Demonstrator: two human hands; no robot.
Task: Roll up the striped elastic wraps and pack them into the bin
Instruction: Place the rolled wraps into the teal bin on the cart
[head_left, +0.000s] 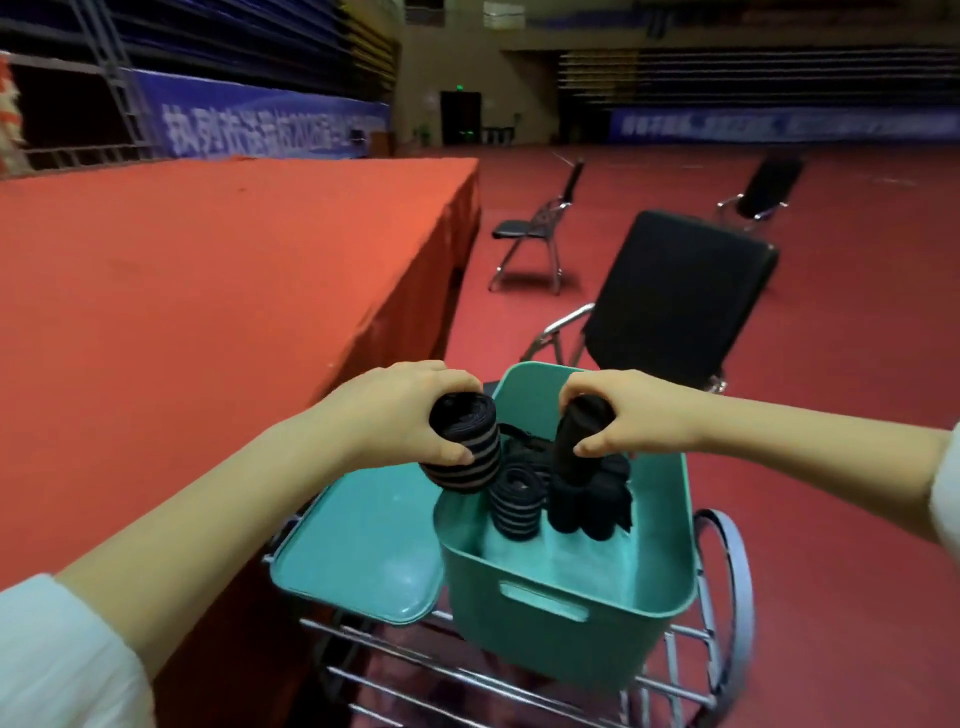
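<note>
Packing was under way at the teal bin (571, 613). The left hand (410, 410) curled round 1 striped roll (462, 457) near its top, thumb in front and fingers behind, holding it over the bin's near-left corner. The right hand (634, 415) pinched a darker roll (579, 441) by its upper end, its foot seemingly touching the black bundle (592, 499) inside. A 2nd striped roll (517, 501) stood upright in the bin between them. The lid (353, 551) lay beside the bin on a wire rack (467, 665), next to the red-draped table (208, 286). The wraps looked light, soft and springy. I judged a roll would loosen if held by 1 end, so gripping round the middle, over the loose tail, seemed safest.
</note>
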